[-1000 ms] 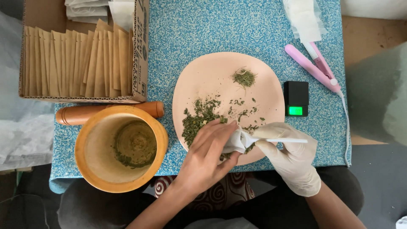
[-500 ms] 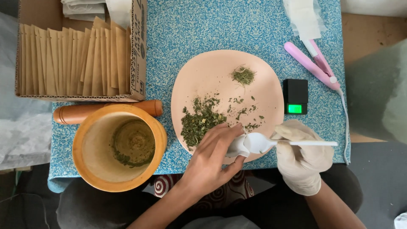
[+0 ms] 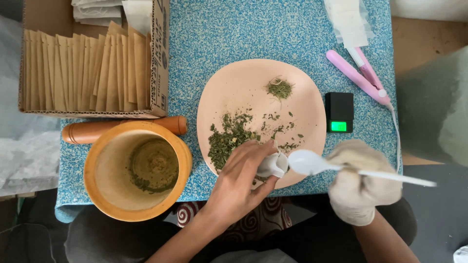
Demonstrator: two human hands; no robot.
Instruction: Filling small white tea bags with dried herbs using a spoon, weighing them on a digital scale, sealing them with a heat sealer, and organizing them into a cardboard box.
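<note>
Sachet: a small white filter sachet (image 3: 273,164) sits pinched in the left hand, mouth turned to the right, over the near edge of the plate.
Left hand: bare left hand (image 3: 242,176) grips the sachet between thumb and fingers, clenched around it; the fingertips rest beside the crushed herbs.
Right hand: gloved right hand (image 3: 363,182) is closed on the handle of a white plastic spoon (image 3: 312,163), off the near right corner of the tabletop; it is blurred.
Spoon: its bowl lies just right of the sachet mouth, very near it; whether they touch cannot be told. The handle runs out to the right past the glove.
Plate: pale pink round plate (image 3: 243,85) on the tabletop, under both hands' work.
Herbs: a heap of crushed green herbs (image 3: 228,139) on the plate's near left part, loose flakes to its right, and a small separate tuft of herbs (image 3: 280,88) at the far side.
Scale: small black pocket scale (image 3: 339,112) with a lit green display, just right of the plate.
Sealer: pink clamp-type heat sealer (image 3: 358,75) beyond the scale, its cord trailing down the right edge.
Mortar: wooden mortar (image 3: 139,170) with green residue, left of the plate.
Pestle: wooden pestle (image 3: 122,127) lying behind the mortar.
Box: cardboard box (image 3: 161,58) of upright brown paper envelopes (image 3: 87,73) at the far left.
Tabletop: blue speckled tabletop (image 3: 219,34).
</note>
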